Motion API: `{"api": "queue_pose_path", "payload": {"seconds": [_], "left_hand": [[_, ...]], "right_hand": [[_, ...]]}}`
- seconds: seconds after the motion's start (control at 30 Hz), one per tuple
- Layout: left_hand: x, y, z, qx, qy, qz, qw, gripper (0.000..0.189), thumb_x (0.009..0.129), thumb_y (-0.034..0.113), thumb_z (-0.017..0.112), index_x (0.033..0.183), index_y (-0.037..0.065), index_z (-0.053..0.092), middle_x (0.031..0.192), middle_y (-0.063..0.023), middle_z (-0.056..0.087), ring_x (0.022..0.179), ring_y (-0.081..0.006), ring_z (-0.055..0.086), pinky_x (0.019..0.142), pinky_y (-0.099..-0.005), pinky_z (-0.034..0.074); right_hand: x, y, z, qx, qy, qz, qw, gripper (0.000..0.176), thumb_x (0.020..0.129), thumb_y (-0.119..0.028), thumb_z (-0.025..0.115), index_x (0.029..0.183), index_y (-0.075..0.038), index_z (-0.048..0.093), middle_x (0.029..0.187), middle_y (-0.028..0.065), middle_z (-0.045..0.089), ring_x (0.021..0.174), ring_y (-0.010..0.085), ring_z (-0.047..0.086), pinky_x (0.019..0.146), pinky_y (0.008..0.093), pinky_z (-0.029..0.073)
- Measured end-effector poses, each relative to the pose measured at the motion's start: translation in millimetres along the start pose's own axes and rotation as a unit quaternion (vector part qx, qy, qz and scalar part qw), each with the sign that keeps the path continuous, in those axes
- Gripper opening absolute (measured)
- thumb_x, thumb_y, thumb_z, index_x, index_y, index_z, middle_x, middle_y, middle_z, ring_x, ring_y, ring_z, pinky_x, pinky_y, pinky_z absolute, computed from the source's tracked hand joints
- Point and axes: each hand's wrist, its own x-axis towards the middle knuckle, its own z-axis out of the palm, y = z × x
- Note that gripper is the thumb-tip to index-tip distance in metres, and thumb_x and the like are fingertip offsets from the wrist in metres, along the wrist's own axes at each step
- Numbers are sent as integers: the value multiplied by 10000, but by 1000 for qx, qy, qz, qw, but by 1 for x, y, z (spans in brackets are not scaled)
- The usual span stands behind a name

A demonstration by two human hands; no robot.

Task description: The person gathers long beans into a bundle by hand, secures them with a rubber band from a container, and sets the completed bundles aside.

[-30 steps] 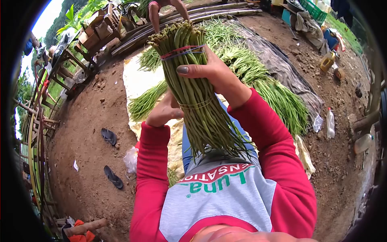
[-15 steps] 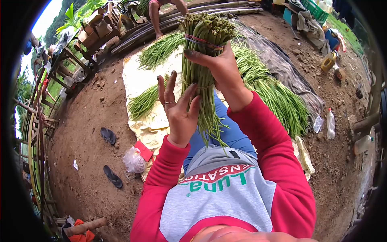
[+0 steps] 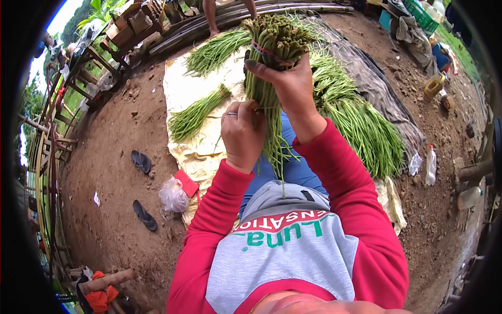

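Note:
Upright in front of my chest is a bundle of long green beans (image 3: 266,86), its stem ends at the top and thin tips hanging below. A reddish rubber band (image 3: 269,55) circles it near the top. My right hand (image 3: 290,83) wraps around the bundle below that band, thumb across the front. Lower down, my left hand (image 3: 243,128) is closed at the bundle's left side, its fingers curled and pinching what looks like a thin pale band (image 3: 260,108) around the beans. My left fingertips are partly hidden.
Loose long beans (image 3: 366,136) lie in a large pile on the right. Smaller bunches (image 3: 198,115) rest on a pale sheet (image 3: 191,157). A dark tarp (image 3: 384,94), slippers (image 3: 144,214), a plastic bag (image 3: 173,194) and a bottle (image 3: 431,165) are around. Another person's legs (image 3: 210,18) show behind.
My left hand's fingers have gone from spread along the bundle to curled and pinching at its lower left side. My right hand keeps its hold; the view has shifted slightly.

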Motion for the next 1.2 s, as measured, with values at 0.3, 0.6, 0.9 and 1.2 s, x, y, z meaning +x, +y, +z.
{"api": "queue_pose_path", "payload": {"seconds": [0.3,0.6,0.9,1.2], "left_hand": [[-1,-25,-31,-132,-3,-99,986,1278,692,354,908,1590,31,57,1450,-249,407,1368,-356,400,1127,-447,320],[-11,-42,-6,-371,-21,-176,912,1180,649,161,930,1526,22,151,1402,-164,476,1254,-252,542,1051,-390,467],[59,-175,-87,-12,55,-118,991,1110,679,126,864,1574,64,210,1304,-199,581,1156,-326,626,1007,-425,505],[-66,-424,101,411,-334,-19,848,1266,675,304,866,1620,308,24,1594,-172,271,1475,-363,279,1164,-615,242]], "right_hand": [[-2,-31,-12,-4,-66,76,995,557,716,-44,882,1174,-2,567,1063,82,695,938,157,680,826,308,568],[-36,-36,28,60,-254,56,964,1170,690,-165,917,1580,-23,170,1438,186,454,1307,300,516,1069,421,449],[-45,74,-98,-254,-163,230,925,647,894,-196,747,1446,-9,467,1349,154,577,1265,243,554,1086,387,413],[-121,125,-140,-488,-181,197,831,470,822,-54,736,1275,-5,621,1294,140,565,1221,277,534,1062,380,410]]}}
